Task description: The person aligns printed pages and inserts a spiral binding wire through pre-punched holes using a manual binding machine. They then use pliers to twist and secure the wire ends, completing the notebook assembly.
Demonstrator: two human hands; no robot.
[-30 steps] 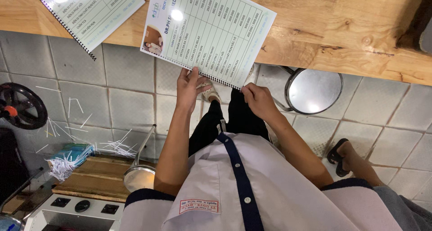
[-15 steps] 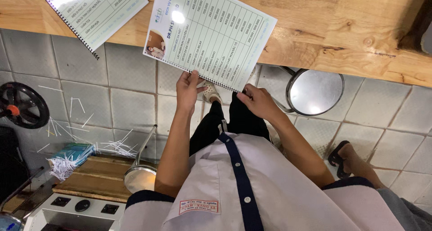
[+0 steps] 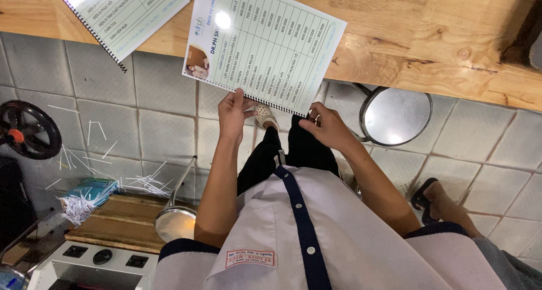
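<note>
A spiral-bound laminated sheet [image 3: 265, 44] with a printed table and a small photo lies half over the edge of the wooden table [image 3: 429, 36]. My left hand [image 3: 234, 112] grips its near bound edge at the left part. My right hand [image 3: 327, 126] pinches the same edge near its right corner. A second spiral-bound sheet [image 3: 121, 10] lies on the table to the far left, untouched.
Below is a grey tiled floor with scattered white paper strips [image 3: 79, 202]. A round metal stool [image 3: 395, 116] stands under the table at right, another stool [image 3: 175, 222] by a wooden board at lower left. Another person's sandalled foot [image 3: 432, 197] is at right. A black wheel [image 3: 25, 129] sits left.
The bound sheet has shifted slightly nearer and to the left with both hands still on its near edge. My right hand has slid a little toward the sheet's right corner.
</note>
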